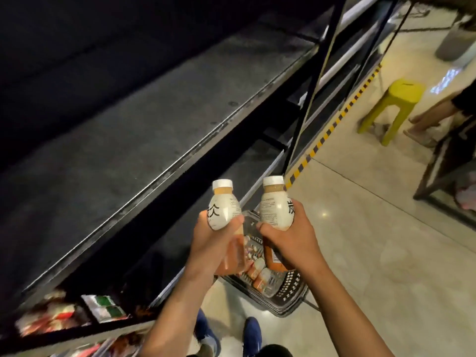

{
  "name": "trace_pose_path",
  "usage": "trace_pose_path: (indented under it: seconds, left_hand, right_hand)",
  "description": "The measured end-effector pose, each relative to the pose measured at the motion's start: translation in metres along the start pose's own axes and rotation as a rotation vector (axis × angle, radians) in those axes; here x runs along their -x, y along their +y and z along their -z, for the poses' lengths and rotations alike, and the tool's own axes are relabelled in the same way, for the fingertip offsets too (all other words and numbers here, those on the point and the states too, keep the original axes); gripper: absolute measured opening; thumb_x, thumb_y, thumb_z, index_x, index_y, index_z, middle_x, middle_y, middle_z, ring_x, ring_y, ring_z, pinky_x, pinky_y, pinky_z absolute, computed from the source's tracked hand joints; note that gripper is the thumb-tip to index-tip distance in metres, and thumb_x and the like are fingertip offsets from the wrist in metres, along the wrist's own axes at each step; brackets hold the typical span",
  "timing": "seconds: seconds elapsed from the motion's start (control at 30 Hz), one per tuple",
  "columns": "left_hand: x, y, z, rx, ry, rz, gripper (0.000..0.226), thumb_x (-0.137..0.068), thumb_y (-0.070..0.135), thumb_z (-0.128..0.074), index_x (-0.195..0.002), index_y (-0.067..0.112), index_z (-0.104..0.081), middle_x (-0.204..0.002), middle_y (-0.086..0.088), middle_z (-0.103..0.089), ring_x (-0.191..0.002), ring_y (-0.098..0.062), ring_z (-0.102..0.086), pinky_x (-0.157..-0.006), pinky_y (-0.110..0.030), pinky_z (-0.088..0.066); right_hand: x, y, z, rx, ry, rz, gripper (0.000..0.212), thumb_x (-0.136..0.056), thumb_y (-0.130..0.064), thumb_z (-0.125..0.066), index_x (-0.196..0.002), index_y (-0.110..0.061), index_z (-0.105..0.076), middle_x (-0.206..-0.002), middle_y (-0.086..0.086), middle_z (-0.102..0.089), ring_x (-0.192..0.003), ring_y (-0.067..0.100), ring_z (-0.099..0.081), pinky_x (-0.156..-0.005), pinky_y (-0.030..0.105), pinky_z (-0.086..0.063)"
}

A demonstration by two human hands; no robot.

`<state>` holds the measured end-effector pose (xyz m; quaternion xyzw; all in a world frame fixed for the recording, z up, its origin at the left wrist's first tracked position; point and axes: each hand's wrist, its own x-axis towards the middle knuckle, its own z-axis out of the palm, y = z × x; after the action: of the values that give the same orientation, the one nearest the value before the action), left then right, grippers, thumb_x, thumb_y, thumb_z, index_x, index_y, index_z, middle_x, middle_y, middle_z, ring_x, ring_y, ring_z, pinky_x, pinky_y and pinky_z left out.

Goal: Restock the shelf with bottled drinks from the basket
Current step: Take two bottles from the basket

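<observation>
My left hand [210, 243] grips a white-labelled bottle [222, 206] with a white cap and a second orange bottle [234, 256] under it. My right hand [293, 240] holds another white-capped bottle [275, 204] plus an orange bottle [274, 258] below. Both hands hover above a black plastic basket [288, 289] on the floor, which holds several more bottles [260, 273]. The grey metal shelf [123, 140] stretches bare to the left and ahead, at about hand height.
A lower shelf [59, 320] at bottom left holds packaged goods. A yellow stool [394, 106] and another person's legs [432, 119] stand to the right on the tiled floor. Black-and-yellow tape [332, 127] runs along the shelving base. My blue shoes [251, 333] are below.
</observation>
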<state>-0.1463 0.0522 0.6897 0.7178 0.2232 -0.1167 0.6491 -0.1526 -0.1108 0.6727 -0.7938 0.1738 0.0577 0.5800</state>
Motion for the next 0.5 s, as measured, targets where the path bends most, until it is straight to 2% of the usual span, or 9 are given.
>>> trace_pose_path:
  seconds: [0.1,0.17,0.27,0.33,0.43,0.5]
  left_hand:
    - [0.038,0.014,0.046,0.084,0.116,-0.016,0.029,-0.083,0.031,-0.075,-0.106,0.026,-0.058,-0.094,0.001,-0.071,-0.082,-0.012,-0.069,-0.062,-0.026,-0.052]
    - [0.065,0.020,0.080,0.122,0.201,-0.070,0.028,-0.083,0.030,-0.075,-0.104,0.024,-0.058,-0.093,0.001,-0.071,-0.078,-0.007,-0.068,-0.061,-0.021,-0.051]
    - [0.109,0.025,0.132,0.145,0.347,-0.172,0.020,-0.084,0.022,-0.075,-0.095,0.023,-0.059,-0.081,0.008,-0.068,-0.062,0.005,-0.062,-0.053,-0.011,-0.046]
    - [0.142,0.023,0.167,0.168,0.433,-0.207,0.025,-0.082,0.027,-0.075,-0.100,0.027,-0.058,-0.083,0.012,-0.068,-0.067,0.007,-0.063,-0.055,-0.012,-0.046]
    - [0.193,0.013,0.224,0.237,0.572,-0.231,0.036,-0.078,0.036,-0.076,-0.107,0.034,-0.056,-0.090,0.012,-0.070,-0.076,0.002,-0.067,-0.059,-0.015,-0.048]
    - [0.227,0.001,0.262,0.249,0.680,-0.240,0.038,-0.076,0.038,-0.076,-0.107,0.034,-0.055,-0.093,0.010,-0.069,-0.080,-0.004,-0.068,-0.063,-0.021,-0.050]
  right_hand:
    - [0.020,-0.038,-0.027,-0.023,-0.140,0.123,0.061,-0.066,-0.034,-0.080,-0.118,-0.040,-0.048,-0.094,-0.004,-0.068,-0.074,0.013,-0.068,-0.062,0.031,-0.057]
    - [0.040,-0.066,-0.050,-0.014,-0.248,0.213,0.063,-0.066,-0.034,-0.080,-0.119,-0.042,-0.047,-0.093,-0.005,-0.068,-0.074,0.016,-0.069,-0.061,0.034,-0.058]
    - [0.077,-0.106,-0.088,-0.019,-0.405,0.327,0.066,-0.060,-0.039,-0.079,-0.118,-0.046,-0.047,-0.091,-0.003,-0.070,-0.068,0.016,-0.067,-0.057,0.031,-0.051]
    - [0.106,-0.128,-0.116,-0.023,-0.499,0.387,0.068,-0.059,-0.040,-0.079,-0.119,-0.047,-0.047,-0.092,-0.008,-0.070,-0.072,0.010,-0.068,-0.061,0.029,-0.052]
    - [0.157,-0.154,-0.161,-0.030,-0.645,0.465,0.065,-0.071,-0.023,-0.084,-0.120,-0.045,-0.047,-0.096,-0.020,-0.067,-0.084,-0.001,-0.067,-0.067,0.019,-0.051]
    - [0.198,-0.166,-0.191,-0.029,-0.730,0.489,0.063,-0.073,-0.019,-0.083,-0.117,-0.045,-0.046,-0.095,-0.017,-0.066,-0.085,-0.005,-0.065,-0.063,0.015,-0.050]
